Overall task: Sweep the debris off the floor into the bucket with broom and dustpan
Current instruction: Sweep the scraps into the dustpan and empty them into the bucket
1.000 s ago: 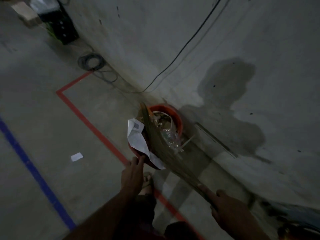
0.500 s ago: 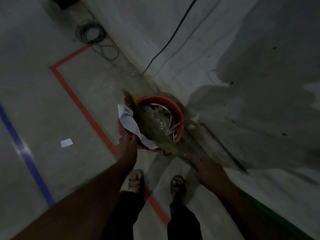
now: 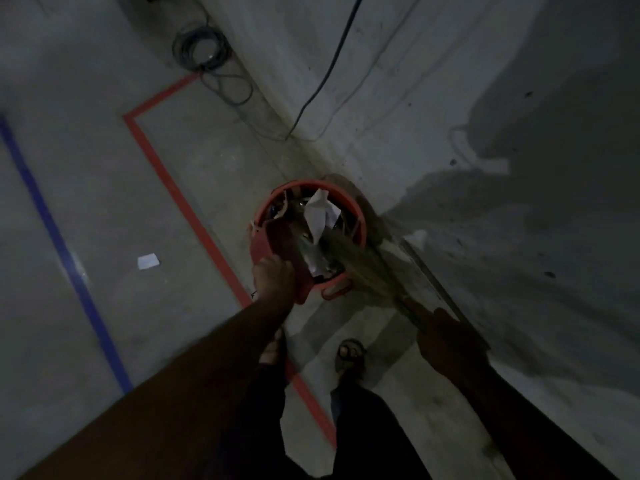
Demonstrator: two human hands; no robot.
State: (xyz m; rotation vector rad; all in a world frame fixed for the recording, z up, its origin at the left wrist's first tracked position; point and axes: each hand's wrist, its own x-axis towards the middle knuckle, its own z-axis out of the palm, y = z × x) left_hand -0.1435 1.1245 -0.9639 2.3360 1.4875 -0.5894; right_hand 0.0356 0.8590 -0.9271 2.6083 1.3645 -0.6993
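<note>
Pretty dim here, but our left hand (image 3: 273,277) grips the red dustpan (image 3: 280,244), tipped over the near rim of the bucket (image 3: 360,216) by the wall. Our right hand (image 3: 446,337) is wrapped around the broom (image 3: 360,263), bristles poking into the bucket over white paper (image 3: 318,211). One scrap (image 3: 148,261) lies on the floor (image 3: 104,188) between the tape lines.

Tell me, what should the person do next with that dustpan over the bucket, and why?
Probably lift the dustpan clear and head for the white scrap left on the floor. The left hand holds the pan tipped into the red bucket, the right hand's broom brushes inside, and crumpled paper already lies in it.
</note>
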